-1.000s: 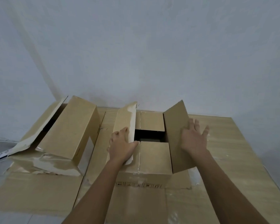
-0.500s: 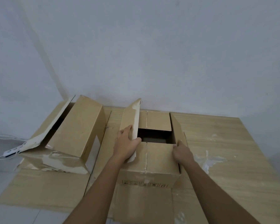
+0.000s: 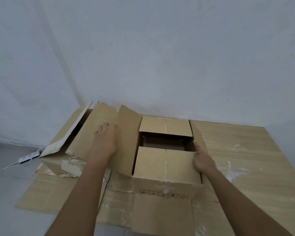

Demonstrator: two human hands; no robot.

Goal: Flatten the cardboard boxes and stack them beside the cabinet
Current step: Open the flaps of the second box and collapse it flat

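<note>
A brown cardboard box stands upright on the floor in front of me. Its two short top flaps are folded in, leaving a dark gap between them. The long left flap leans outward, and my left hand lies flat on it with fingers spread. My right hand grips the right flap, which stands nearly upright against the box's right side, with the index finger stretched along it. A second box lies tipped to the left, its torn flap hanging open.
Flattened cardboard lies under and in front of the boxes. A pale wood-grain board covers the floor to the right. A white power strip with cables sits at far left. The white wall stands close behind.
My left hand let go of the upright left flap's edge and now presses it outward. The right flap swung up from lying open, and my right hand closed on it.
</note>
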